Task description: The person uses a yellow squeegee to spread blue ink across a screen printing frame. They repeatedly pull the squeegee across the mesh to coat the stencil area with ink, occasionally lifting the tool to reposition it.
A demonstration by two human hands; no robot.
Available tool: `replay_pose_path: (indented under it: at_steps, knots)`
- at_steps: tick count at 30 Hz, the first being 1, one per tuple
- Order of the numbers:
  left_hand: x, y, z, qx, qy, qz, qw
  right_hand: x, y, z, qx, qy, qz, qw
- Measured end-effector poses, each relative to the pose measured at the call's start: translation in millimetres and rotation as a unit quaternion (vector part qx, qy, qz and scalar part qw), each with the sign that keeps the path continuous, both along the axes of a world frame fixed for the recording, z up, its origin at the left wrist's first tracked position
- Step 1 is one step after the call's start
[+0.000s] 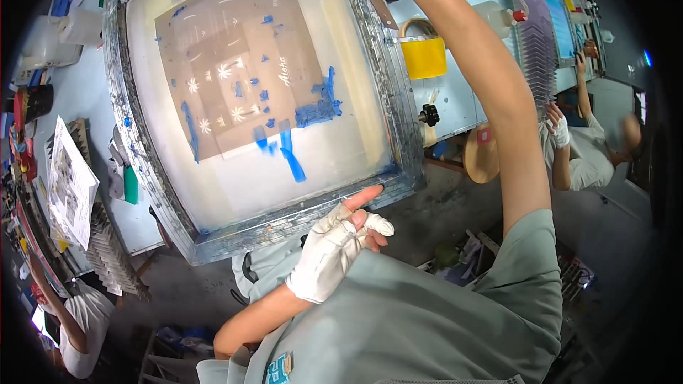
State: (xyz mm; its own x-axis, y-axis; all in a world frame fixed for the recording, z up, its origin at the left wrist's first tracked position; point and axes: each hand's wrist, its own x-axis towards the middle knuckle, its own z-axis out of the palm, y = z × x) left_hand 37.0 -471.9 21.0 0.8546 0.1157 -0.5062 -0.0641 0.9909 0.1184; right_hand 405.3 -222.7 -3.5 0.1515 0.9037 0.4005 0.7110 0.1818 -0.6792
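Note:
A large screen-printing frame (395, 171) lies tilted before me, its rim grey and worn. Its pale mesh (348, 99) bears a brown stencil area (178, 78) with small flower shapes and lettering. Strips of blue tape (292, 156) are stuck on it. My left hand (331, 249), in a white glove with some bare fingertips, is at the near rim. Its index finger stretches out along the rim, the others loosely bent; I see nothing held. My right arm (491, 64) reaches forward past the frame's right side; its hand is beyond the upper edge of the view.
Right of the frame stand a yellow container (425, 57) and a white bottle with a red cap (498, 18). A round wooden board (482, 156) is below. Printed sheets (71, 178) stand at left. Other people (587, 146) work at the right and lower left.

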Motion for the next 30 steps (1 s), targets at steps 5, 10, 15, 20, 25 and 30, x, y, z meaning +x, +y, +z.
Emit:
replay_pose_path:
  at_steps: [5, 10, 15, 20, 25, 30]
  knots:
    - [0.5, 1.7, 1.2, -0.002, 0.007, -0.010, 1.000, -1.0, 0.2, 2.1, -0.008, -0.013, -0.001, 1.000]
    - [1.4, 2.2, 3.1, -0.011, 0.014, -0.008, 1.000, 0.5, 1.2, 0.2, 0.019, -0.053, -0.002, 0.998]
    - [1.6, 1.9, 3.5, -0.013, 0.016, -0.002, 1.000, -1.1, 1.2, 0.7, 0.019, -0.038, 0.012, 0.999]
    - [1.4, 2.2, 3.1, -0.013, 0.012, -0.005, 1.000, 0.8, 2.8, -2.1, 0.021, -0.027, 0.016, 0.999]
    - [2.3, 4.0, 4.8, -0.010, 0.020, -0.010, 1.000, 2.1, 4.0, -3.9, 0.030, -0.061, 0.011, 0.998]
    - [2.1, 3.1, 4.2, -0.008, 0.014, -0.005, 1.000, -1.1, 3.0, -1.5, 0.008, -0.039, 0.015, 0.999]
